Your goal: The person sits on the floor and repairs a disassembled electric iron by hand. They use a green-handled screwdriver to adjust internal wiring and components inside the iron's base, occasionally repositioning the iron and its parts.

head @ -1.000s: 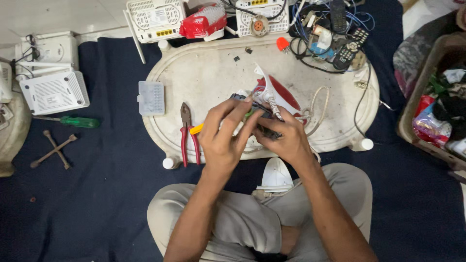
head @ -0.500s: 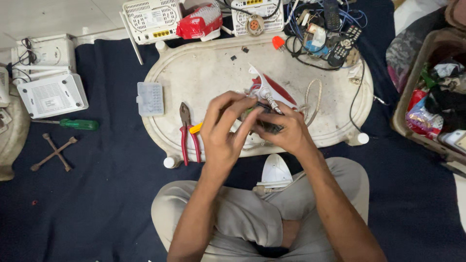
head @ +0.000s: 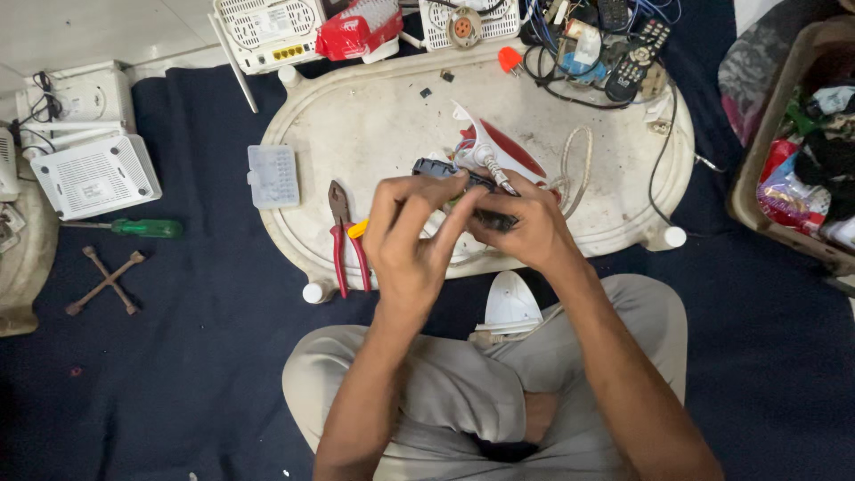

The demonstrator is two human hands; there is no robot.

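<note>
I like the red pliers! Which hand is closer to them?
Left. The left hand is just beside the red-handled metal pliers; the right hand is farther off, beyond it.

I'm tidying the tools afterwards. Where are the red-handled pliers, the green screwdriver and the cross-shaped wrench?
Red-handled pliers [head: 341, 233]: head view, on the red handles, on the white tray.
Green screwdriver [head: 145, 228]: head view, on the green handle, on the dark cloth.
Cross-shaped wrench [head: 106, 281]: head view, where its arms cross.

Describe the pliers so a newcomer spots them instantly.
Start at the white oval tray table on the dark blue cloth. On its left part, below the small pale compartment box and just left of the left hand, lie the pliers. They alone have red handles and dark metal jaws; the screwdriver on the cloth is green.
</note>
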